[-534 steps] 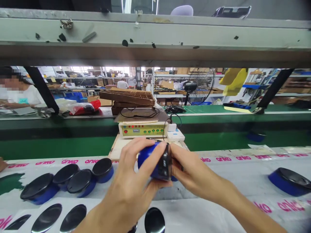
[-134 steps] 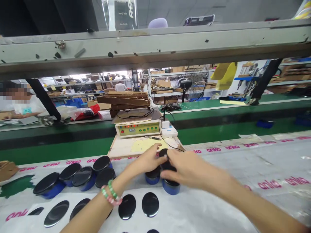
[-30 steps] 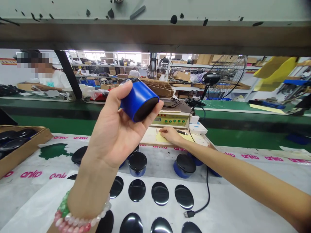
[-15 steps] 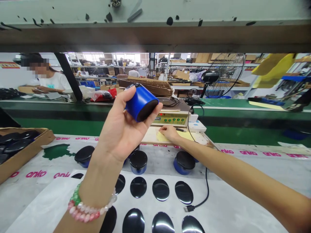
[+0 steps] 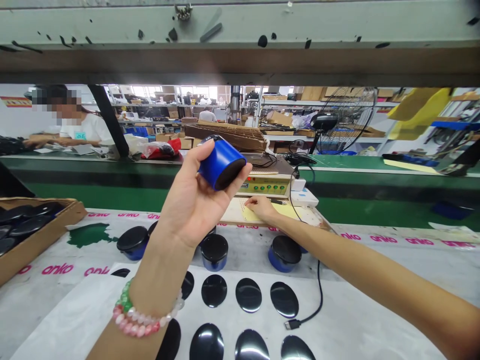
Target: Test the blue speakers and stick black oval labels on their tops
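Note:
My left hand (image 5: 191, 200) is raised and closed round a small blue cylinder-shaped speaker (image 5: 221, 162), its dark end tilted toward me. My right hand (image 5: 261, 206) reaches forward and rests, fingers down, on the yellow sheet (image 5: 283, 211) of a perforated board in front of a tester box (image 5: 264, 186) with green buttons. Whether it holds anything is hidden. Below stand more blue speakers (image 5: 284, 253) with black tops. A black USB cable (image 5: 313, 310) trails across the white sheet.
Several glossy black oval discs (image 5: 247, 295) lie on a white backing sheet. A cardboard box (image 5: 35, 230) of dark parts sits at the left. A green conveyor (image 5: 375, 200) runs behind, a grey shelf beam overhead. Another person sits across at far left.
Since a second ago my left hand has lowered slightly with the blue speaker. My right hand stays on the board. Earlier both hands handled speakers on the table.

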